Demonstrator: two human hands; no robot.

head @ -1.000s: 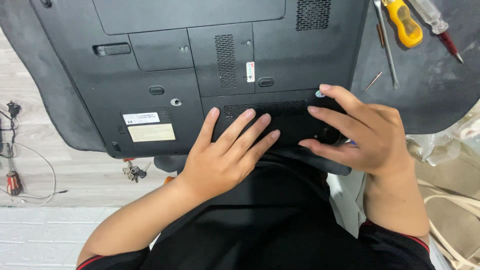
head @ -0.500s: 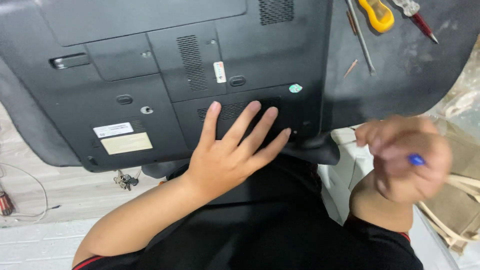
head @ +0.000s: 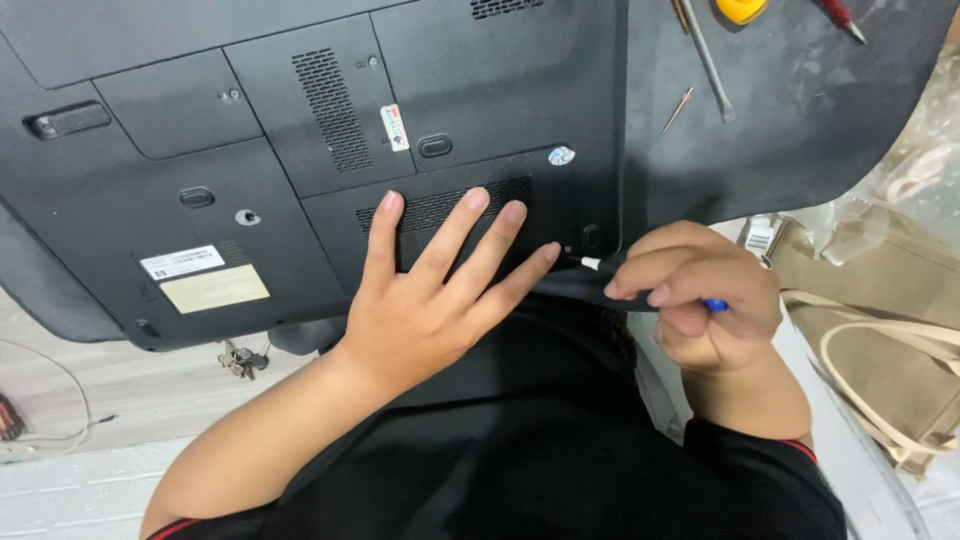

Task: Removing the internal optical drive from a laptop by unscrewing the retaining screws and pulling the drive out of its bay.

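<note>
A black laptop (head: 300, 130) lies upside down with its bottom panels facing me. My left hand (head: 430, 290) presses flat on the vented cover panel near the front edge, fingers spread. My right hand (head: 700, 295) grips a small screwdriver (head: 592, 264) with a blue handle end and a white collar. Its tip points left at a screw spot near the laptop's front right corner, just beyond my left fingertips.
A dark mat (head: 800, 110) lies under the laptop. A yellow-handled tool (head: 740, 8), a red-handled tool (head: 835, 18) and thin metal picks (head: 705, 60) rest at the top right. A beige bag (head: 880, 330) sits at the right, keys (head: 240, 358) at the left.
My right hand left the cover panel, drew back to the right, and now holds a small screwdriver against the laptop's front right corner. My left hand stays flat on the panel.
</note>
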